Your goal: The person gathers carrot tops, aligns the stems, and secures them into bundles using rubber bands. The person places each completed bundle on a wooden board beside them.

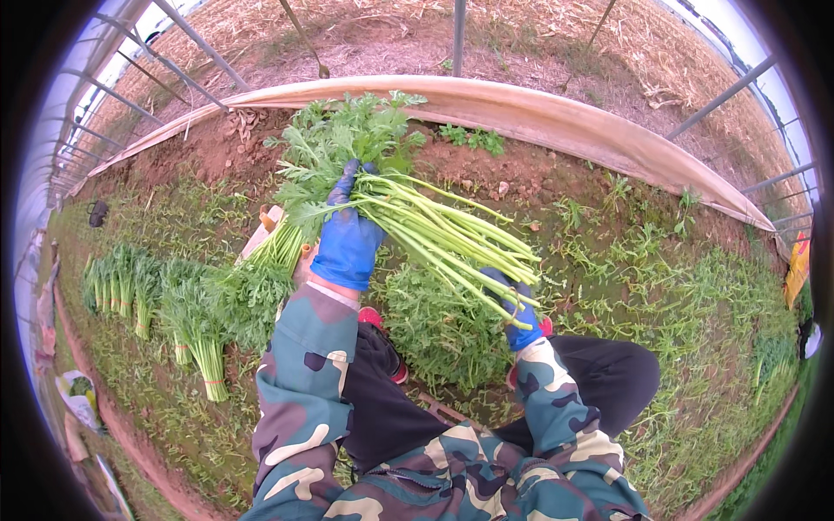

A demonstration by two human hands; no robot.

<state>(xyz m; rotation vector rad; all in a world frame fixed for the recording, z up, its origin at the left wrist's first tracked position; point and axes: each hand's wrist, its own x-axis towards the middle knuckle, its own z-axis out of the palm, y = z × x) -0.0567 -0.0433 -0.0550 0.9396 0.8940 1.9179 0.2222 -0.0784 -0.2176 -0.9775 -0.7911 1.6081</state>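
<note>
My left hand (352, 228), in a blue glove, is closed around a loose bunch of leafy greens (449, 228), whose leaves point away from me and whose pale stems run down to the right. At the cut stem ends is my right hand (515, 306), also blue-gloved and partly hidden behind them; whether it grips them is unclear. Below the stems, between my feet, lies a heap of the same greens (443, 325). Another bunch (277, 251) rests on a stand left of my left wrist. Bunches tied with orange bands (212, 368) lie to the left.
A pale plastic sheet (521, 120) runs along the far edge, with metal poles (459, 39) behind it. More tied bunches (120, 280) stand in a row at left. Cut greens litter the soil at right. A white bag (79, 397) lies at lower left.
</note>
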